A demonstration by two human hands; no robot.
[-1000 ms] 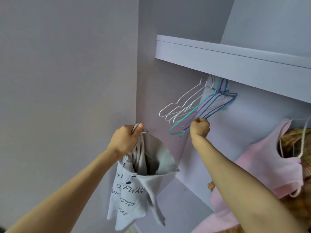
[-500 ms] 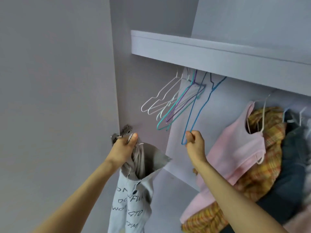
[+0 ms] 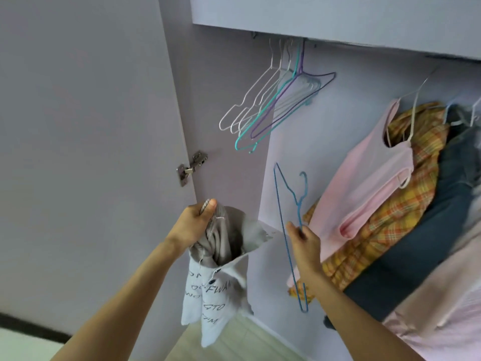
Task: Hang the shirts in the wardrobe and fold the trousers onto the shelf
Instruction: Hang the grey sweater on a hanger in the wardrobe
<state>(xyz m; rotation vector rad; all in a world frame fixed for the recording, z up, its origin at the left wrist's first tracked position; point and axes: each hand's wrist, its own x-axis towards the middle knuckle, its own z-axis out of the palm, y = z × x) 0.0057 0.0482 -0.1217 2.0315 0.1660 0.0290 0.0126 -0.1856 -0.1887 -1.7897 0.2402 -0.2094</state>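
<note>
My left hand (image 3: 194,226) grips the bunched top of a pale grey shirt with black lettering (image 3: 213,287), which hangs down in front of the open wardrobe. My right hand (image 3: 303,239) pinches a blue wire hanger (image 3: 286,222), held free of the rail and tilted on end with its hook pointing up. Several empty wire hangers (image 3: 270,102), white, teal and purple, hang from the rail under the shelf. A pink top (image 3: 364,188), a yellow plaid shirt (image 3: 406,194) and dark garments (image 3: 442,204) hang on the right.
The wardrobe door (image 3: 91,152) stands open on the left with a metal hinge (image 3: 191,166). A shelf board (image 3: 325,19) runs across above the rail. Light wooden floor (image 3: 234,340) shows below between my arms.
My right hand has taken the blue hanger off the rail and brought it down beside the shirt. The view has tilted downward. My left hand still holds the shirt.
</note>
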